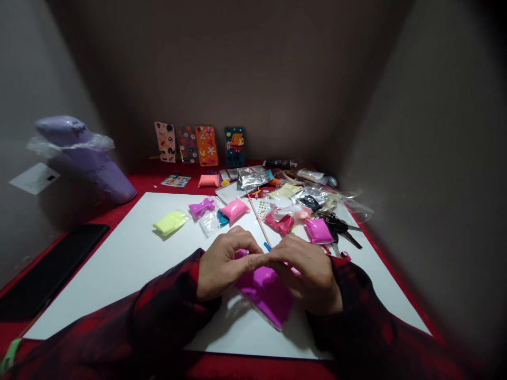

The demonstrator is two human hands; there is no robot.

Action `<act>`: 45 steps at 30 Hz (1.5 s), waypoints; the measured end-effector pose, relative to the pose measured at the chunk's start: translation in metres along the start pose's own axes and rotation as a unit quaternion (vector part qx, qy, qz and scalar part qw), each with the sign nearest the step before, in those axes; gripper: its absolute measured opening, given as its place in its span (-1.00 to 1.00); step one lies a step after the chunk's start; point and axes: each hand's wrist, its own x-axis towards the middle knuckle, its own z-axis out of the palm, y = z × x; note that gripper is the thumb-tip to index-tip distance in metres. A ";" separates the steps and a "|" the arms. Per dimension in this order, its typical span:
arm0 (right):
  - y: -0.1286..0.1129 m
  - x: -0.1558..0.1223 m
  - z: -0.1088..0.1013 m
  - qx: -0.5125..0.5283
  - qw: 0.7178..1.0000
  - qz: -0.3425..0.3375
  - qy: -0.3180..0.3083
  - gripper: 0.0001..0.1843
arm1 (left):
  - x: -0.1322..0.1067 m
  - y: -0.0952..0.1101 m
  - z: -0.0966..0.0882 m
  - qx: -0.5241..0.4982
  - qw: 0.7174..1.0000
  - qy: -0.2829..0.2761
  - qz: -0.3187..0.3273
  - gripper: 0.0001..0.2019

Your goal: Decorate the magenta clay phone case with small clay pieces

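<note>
Both my hands meet over a clear plastic bag of magenta clay [266,296] lying on the white sheet [119,264]. My left hand [224,264] is closed, its fingertips pinching the bag's top edge. My right hand [312,277] is also closed, pinching the same edge from the other side. Both sleeves are red and black plaid. A thin wooden stick [259,221] lies just beyond my fingers.
More clay bags lie beyond: yellow [170,222], purple [202,207], pink [234,209], magenta [319,230]. Keys [343,228] and crumpled packets fill the right side. Decorated phone cases [206,145] lean on the back wall. A lilac object [85,155] and a black phone [51,269] sit left.
</note>
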 end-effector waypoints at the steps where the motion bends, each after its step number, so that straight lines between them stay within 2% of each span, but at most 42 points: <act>1: 0.000 0.000 0.000 0.002 1.000 -0.003 0.001 -0.81 | 0.000 -0.001 0.000 -0.011 1.000 0.000 -0.008 -0.82; 7: 0.002 -0.001 0.001 -0.006 1.000 -0.008 0.010 -0.84 | -0.001 -0.003 0.000 -0.018 1.000 -0.003 -0.022 -0.83; 14: -0.001 0.001 0.002 -0.007 1.000 0.012 0.003 -0.86 | -0.002 -0.002 0.004 0.059 0.995 0.026 0.082 -0.75; 18: -0.002 0.002 0.003 -0.012 1.000 0.021 -0.009 -0.89 | -0.003 -0.004 0.007 0.088 0.990 0.047 0.103 -0.76; 24: -0.003 0.002 0.000 -0.021 0.999 0.033 0.020 -0.90 | -0.002 0.001 0.004 0.061 0.991 0.091 0.073 -0.80; 33: -0.005 0.002 -0.002 -0.020 0.999 0.028 0.016 -0.90 | 0.000 0.000 0.000 0.014 0.995 0.093 -0.018 -0.88; 39: -0.005 0.002 -0.002 -0.019 0.999 0.030 0.013 -0.90 | 0.003 -0.005 -0.005 0.069 0.995 0.068 0.014 -0.86; 45: -0.004 0.001 -0.002 -0.029 0.999 0.027 0.016 -0.91 | 0.005 -0.009 -0.005 0.116 0.991 0.060 0.010 -0.81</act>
